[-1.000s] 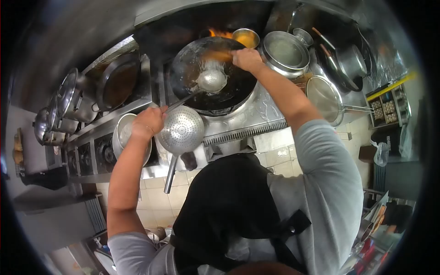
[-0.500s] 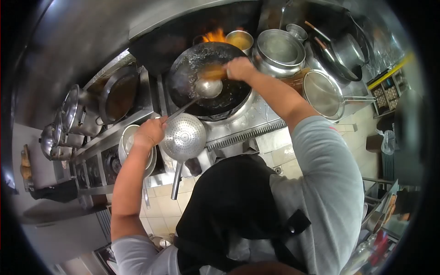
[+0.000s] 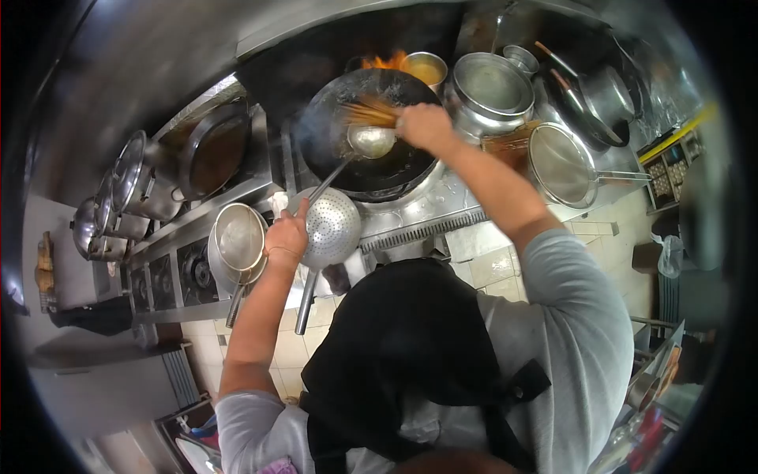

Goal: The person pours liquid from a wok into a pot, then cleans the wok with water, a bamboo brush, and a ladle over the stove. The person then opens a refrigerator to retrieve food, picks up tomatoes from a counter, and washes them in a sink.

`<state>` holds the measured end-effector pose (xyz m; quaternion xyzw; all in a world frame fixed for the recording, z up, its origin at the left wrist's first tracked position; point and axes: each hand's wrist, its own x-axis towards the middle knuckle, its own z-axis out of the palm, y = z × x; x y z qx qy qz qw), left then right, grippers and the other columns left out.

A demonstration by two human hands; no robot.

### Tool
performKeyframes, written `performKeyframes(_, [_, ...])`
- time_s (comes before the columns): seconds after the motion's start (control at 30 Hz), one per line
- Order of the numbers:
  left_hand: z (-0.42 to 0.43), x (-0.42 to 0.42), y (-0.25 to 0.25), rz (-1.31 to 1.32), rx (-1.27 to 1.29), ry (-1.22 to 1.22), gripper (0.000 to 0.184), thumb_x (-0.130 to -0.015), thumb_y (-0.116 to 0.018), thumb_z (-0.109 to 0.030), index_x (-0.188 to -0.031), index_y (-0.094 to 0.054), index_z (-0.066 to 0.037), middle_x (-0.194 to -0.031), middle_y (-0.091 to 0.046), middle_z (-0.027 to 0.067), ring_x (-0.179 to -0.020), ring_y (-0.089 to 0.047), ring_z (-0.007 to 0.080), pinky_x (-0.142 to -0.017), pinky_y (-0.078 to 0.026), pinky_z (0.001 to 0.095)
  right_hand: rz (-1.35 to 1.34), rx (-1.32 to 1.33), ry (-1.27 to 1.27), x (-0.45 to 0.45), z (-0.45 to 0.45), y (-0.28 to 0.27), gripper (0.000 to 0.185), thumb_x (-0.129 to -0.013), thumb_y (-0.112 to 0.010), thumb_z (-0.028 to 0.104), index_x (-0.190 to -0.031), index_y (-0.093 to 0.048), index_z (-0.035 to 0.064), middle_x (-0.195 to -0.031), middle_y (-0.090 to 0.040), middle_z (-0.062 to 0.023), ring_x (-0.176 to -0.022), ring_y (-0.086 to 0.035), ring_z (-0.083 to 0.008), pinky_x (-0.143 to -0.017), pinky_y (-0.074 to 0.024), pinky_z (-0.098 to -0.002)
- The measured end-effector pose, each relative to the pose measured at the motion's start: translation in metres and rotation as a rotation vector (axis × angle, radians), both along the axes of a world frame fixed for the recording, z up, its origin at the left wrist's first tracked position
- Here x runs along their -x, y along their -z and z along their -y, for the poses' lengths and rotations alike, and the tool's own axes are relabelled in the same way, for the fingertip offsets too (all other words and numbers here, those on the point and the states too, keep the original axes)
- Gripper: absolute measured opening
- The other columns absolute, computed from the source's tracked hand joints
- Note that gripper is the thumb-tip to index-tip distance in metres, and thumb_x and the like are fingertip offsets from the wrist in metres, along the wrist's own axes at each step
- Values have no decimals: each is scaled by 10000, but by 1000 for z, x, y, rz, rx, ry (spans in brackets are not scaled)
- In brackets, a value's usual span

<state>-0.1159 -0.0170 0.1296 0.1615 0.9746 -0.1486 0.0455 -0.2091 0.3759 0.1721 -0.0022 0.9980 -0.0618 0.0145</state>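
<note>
My left hand [image 3: 286, 237] is closed round the handle of a metal ladle [image 3: 371, 142], whose bowl is over the black wok [image 3: 347, 178]. In my right hand [image 3: 427, 128] is a bamboo wok brush [image 3: 369, 112], gripped at one end. Its bristles fan out to the left, right beside the ladle's bowl, perhaps touching it. Faint smoke hangs over the wok's left side. A perforated skimmer [image 3: 332, 229] lies just right of my left hand, and a fine-mesh strainer [image 3: 239, 237] rests on a bowl to its left.
Flames [image 3: 387, 61] rise behind the wok beside a pot of yellowish liquid [image 3: 426, 69]. Further right stand a large metal pot [image 3: 493, 87], a round sieve [image 3: 562, 162] and a dark pan [image 3: 580, 110]. Lidded pots [image 3: 130, 178] and an oval pan [image 3: 217, 154] are at left.
The brush was blurred by motion and now shows its spread bristles. Bubbly liquid seen in the wok earlier no longer shows. My left hand has shifted right, uncovering the strainer.
</note>
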Motion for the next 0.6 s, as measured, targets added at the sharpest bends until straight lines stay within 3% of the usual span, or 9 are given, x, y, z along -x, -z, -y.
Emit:
performKeyframes(0.1, [-3, 10, 4, -28, -48, -6, 595, -993, -495, -131, -1576, -457, -248, -1089, -699, 223, -885, -767, 381, -769, -640, 474, 47, 223, -216, -45, 39, 30, 312, -925, -655, 326, -1191, -773, 214, -1199, -771, -103, -1148, -725, -320, -1001, -561, -456])
performKeyframes(0.17, [3, 0, 6, -19, -63, 12, 587, -997, -486, -130, -1572, -459, -244, -1105, -701, 235, -885, -767, 390, -778, -639, 478, 121, 115, -70, -30, 22, 48, 332, -911, -670, 314, -1211, -770, 212, -1177, -779, -104, -1136, -733, -325, -1000, -564, -446])
performKeyframes(0.23, [1, 5, -6, 78, -116, -66, 524, -1052, -468, -206, -1575, -471, -229, -1132, -700, 303, -955, -741, 441, -837, -609, 523, 119, 138, 86, -13, 1, 26, 389, -919, -688, 358, -1290, -742, 255, -1181, -777, -109, -1136, -733, -316, -1012, -560, -442])
performKeyframes(0.3, [-2, 11, -10, 98, -131, -84, 504, -1060, -481, -238, -1564, -487, -219, -1149, -704, 313, -950, -742, 457, -846, -602, 536, 21, 213, 64, -41, 20, -3, 414, -933, -683, 363, -1336, -714, 273, -1213, -766, -125, -1139, -731, -332, -1015, -561, -441])
performKeyframes(0.37, [-10, 13, -12, 67, -97, -41, 545, -1010, -477, -160, -1553, -482, -213, -1073, -735, 249, -922, -763, 428, -796, -628, 508, 12, 293, -132, -53, 38, 33, 431, -938, -678, 355, -1363, -693, 288, -1249, -750, -145, -1138, -731, -350, -998, -570, -443])
performKeyframes(0.4, [-11, 12, -13, 74, -92, -42, 545, -1010, -477, -160, -1553, -482, -213, -1073, -735, 249, -922, -763, 428, -796, -628, 508, 130, 177, -186, -52, 43, 47, 443, -959, -669, 386, -1395, -673, 303, -1282, -731, -170, -1167, -716, -366, -1007, -562, -459])
performKeyframes(0.47, [-15, 20, -17, 69, -115, -54, 516, -1009, -494, -174, -1521, -537, -220, -1061, -740, 235, -920, -768, 408, -787, -631, 495, 155, 163, -34, -22, 20, 69, 485, -956, -678, 423, -1428, -645, 321, -1241, -745, -170, -1160, -717, -366, -996, -565, -475])
performKeyframes(0.53, [-19, 23, -18, -11, -79, -40, 503, -1006, -505, -180, -1505, -559, -215, -1057, -741, 217, -925, -768, 391, -781, -633, 485, 187, 183, 132, -16, 10, 39, 506, -956, -681, 423, -1451, -621, 331, -1216, -756, -166, -1163, -713, -365, -996, -562, -483])
performKeyframes(0.6, [-21, 21, -12, -114, 18, -26, 478, -1001, -529, -192, -1474, -596, -209, -1083, -724, 166, -957, -760, 344, -764, -635, 457, 100, 271, 31, -51, 33, 21, 483, -953, -680, 397, -1423, -639, 290, -1212, -758, -165, -1146, -721, -359, -987, -566, -475])
